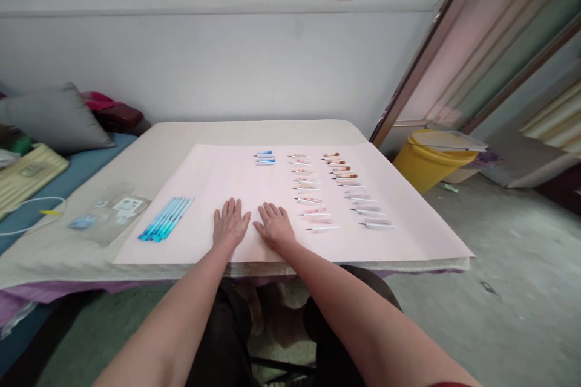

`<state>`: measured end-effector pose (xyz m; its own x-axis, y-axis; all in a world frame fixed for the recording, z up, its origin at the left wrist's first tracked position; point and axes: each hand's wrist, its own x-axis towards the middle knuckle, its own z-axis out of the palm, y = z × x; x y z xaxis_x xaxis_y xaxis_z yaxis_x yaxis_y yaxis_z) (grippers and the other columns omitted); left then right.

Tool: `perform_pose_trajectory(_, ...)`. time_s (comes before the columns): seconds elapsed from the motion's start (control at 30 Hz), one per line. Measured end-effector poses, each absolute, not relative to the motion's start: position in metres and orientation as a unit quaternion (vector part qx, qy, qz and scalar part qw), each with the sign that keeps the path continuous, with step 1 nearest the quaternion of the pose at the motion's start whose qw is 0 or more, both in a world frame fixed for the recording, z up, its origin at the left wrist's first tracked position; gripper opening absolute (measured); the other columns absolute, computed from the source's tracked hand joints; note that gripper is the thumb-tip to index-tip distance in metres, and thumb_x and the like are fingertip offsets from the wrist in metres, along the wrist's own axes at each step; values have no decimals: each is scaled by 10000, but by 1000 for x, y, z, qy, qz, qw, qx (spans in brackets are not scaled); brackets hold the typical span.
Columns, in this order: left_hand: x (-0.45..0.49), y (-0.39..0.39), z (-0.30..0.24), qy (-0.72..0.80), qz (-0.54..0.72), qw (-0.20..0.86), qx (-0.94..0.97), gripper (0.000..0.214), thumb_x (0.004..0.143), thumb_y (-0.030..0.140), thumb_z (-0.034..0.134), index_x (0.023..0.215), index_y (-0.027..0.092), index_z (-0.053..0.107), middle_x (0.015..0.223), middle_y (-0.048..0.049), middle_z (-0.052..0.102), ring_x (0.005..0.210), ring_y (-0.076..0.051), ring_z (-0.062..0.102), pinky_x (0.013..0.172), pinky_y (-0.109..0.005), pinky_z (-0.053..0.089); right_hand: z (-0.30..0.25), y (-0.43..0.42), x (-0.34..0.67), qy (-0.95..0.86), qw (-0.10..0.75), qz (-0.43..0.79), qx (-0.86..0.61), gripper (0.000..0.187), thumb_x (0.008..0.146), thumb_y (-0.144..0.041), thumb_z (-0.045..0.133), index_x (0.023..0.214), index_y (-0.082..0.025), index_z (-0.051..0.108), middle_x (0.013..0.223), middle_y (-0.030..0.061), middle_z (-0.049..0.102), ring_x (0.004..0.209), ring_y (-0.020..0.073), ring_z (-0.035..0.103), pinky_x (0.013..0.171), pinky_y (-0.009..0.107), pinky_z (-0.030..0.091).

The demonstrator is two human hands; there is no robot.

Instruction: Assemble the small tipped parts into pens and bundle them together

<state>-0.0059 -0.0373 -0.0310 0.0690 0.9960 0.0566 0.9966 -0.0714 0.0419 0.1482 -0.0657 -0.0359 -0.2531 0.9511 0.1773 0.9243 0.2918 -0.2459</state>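
Note:
Both hands lie flat, palms down, on a pale pink sheet spread over the table. My left hand has its fingers spread and holds nothing. Beside it, a small gap away, my right hand is likewise open and bare. Left of my left hand lies a slanted bundle of blue pens. Ahead of my right hand sit a few blue pen parts. Farther right runs a column of pink-and-white pen parts, then another with brown-ended pieces at the back and clear-and-white ones nearer me.
A clear plastic bag with labels lies on the cream cloth at left. Beyond it are a grey cushion and a white cable. A yellow bin stands off the table's right side. A white wall bounds the back.

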Motion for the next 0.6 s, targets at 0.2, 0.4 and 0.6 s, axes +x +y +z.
perform_pose_trajectory(0.2, -7, -39, -33, -677, -66, 3, -733, 642, 874, 518, 175, 1399, 169, 298, 1484, -120, 255, 1344, -269, 201, 1059, -476, 105, -34, -66, 148, -790, 144, 41, -594, 523, 918, -450, 305, 1353, -167, 370, 1420, 105, 374, 1304, 244, 273, 1037, 421, 161)
perform_pose_trajectory(0.4, -8, -41, -35, -679, -71, -14, -731, 634, 874, 507, 201, 1401, 167, 295, 1490, -120, 241, 1352, -270, 181, 1066, -478, 80, -32, -66, 148, -793, 128, 43, -593, 516, 919, -444, 301, 1352, -172, 369, 1425, 109, 361, 1307, 246, 263, 1034, 424, 150)
perform_pose_trajectory(0.6, 0, -42, -2, -674, -117, -144, -715, 614, 859, 470, 314, 1370, 132, 353, 1481, -153, 248, 1357, -306, 166, 1063, -518, 82, -30, -66, 147, -793, 128, 43, -594, 512, 917, -438, 315, 1352, -173, 370, 1421, 105, 370, 1305, 245, 268, 1033, 420, 157)
